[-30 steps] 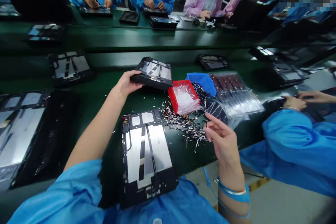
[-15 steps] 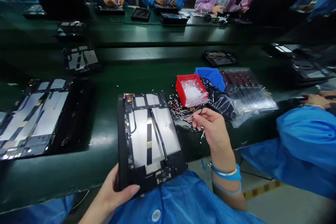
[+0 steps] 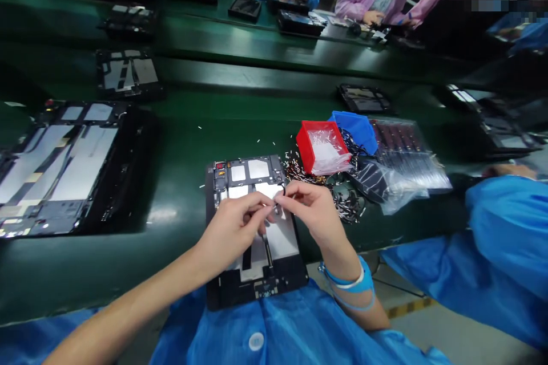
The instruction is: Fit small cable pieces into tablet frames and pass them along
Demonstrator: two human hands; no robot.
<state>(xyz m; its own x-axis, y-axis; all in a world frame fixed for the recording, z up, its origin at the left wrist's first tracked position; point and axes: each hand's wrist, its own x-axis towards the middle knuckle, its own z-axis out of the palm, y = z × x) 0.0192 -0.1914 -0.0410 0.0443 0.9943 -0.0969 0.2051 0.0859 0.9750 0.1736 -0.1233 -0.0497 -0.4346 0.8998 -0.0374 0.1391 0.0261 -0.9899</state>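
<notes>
Over a tablet [image 3: 280, 248] with its back off, both my hands meet fingertip to fingertip. The tablet lies at the bench's near edge, showing silver battery panels and a black lower board. My left hand [image 3: 240, 225] is closed in a pinch, covering part of the batteries. From the right, my right hand [image 3: 314, 211] pinches a small thin black piece [image 3: 283, 188]. The fingers hide most of that piece, and its kind is too small to make out. Beside the tablet lie many loose small black-and-white parts [image 3: 349, 205].
A red bin [image 3: 306, 145] of small white pieces stands by a blue bin [image 3: 359, 131], a clear plastic bag [image 3: 394, 188] and a clear tray of parts [image 3: 411, 148]. More opened tablets [image 3: 60, 165] lie left. A co-worker's blue sleeve [image 3: 509, 228] is close on the right.
My left hand has let go of the tablet's lower edge and come up over it. My right hand has moved left from the loose parts to meet it. The tablet now lies flatter.
</notes>
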